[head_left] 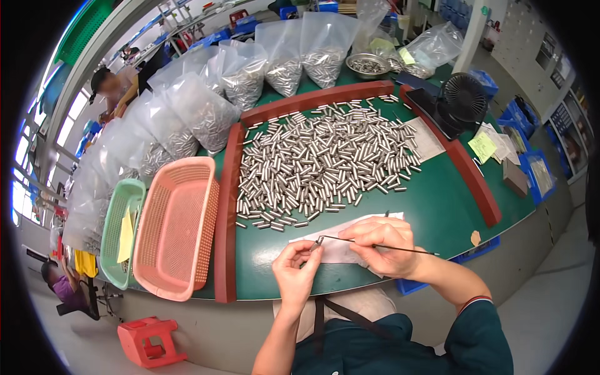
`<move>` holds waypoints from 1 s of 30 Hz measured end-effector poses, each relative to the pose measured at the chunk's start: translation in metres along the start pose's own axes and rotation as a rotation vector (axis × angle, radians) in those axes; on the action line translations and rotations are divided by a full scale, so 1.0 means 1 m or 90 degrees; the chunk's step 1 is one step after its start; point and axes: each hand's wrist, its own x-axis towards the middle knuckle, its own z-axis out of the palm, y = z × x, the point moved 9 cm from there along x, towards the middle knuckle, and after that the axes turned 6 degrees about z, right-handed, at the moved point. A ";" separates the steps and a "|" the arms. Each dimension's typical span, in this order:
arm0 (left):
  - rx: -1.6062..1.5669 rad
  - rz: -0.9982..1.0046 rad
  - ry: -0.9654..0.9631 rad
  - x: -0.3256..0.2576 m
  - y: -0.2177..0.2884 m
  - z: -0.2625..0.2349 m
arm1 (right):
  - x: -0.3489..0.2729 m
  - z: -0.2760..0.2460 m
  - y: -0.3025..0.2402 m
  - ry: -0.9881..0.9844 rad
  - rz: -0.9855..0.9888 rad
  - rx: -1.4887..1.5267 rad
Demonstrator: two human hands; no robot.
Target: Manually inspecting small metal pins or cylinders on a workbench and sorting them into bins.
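My left hand (295, 274) pinches a small shiny metal cylinder (316, 244) between thumb and fingertips at the table's near edge. In my right hand (389, 245) is a thin black rod (415, 250), its tip reaching to the end of the cylinder; whether it goes inside is too small to tell. Under both hands lies a white cloth (340, 252) on the green tabletop (431, 206). Beyond it a wide heap of loose metal cylinders (322, 162) is spread across the table.
Dark red rails (226, 250) border the heap. An empty pink basket (178, 231) and a green basket (111, 244) stand at left. Clear bags of cylinders (209, 122) line the far and left sides. A black fan (464, 97) stands at right, a red stool (150, 340) on the floor.
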 end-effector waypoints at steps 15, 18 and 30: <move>0.006 -0.016 0.011 0.000 -0.004 -0.001 | -0.009 0.020 0.025 -0.018 -0.059 0.016; 0.009 -0.024 0.006 0.000 -0.006 -0.001 | -0.010 0.022 0.021 -0.034 -0.064 -0.020; 0.004 -0.029 0.005 -0.002 -0.004 -0.001 | -0.024 0.029 -0.014 -0.070 -0.301 -0.197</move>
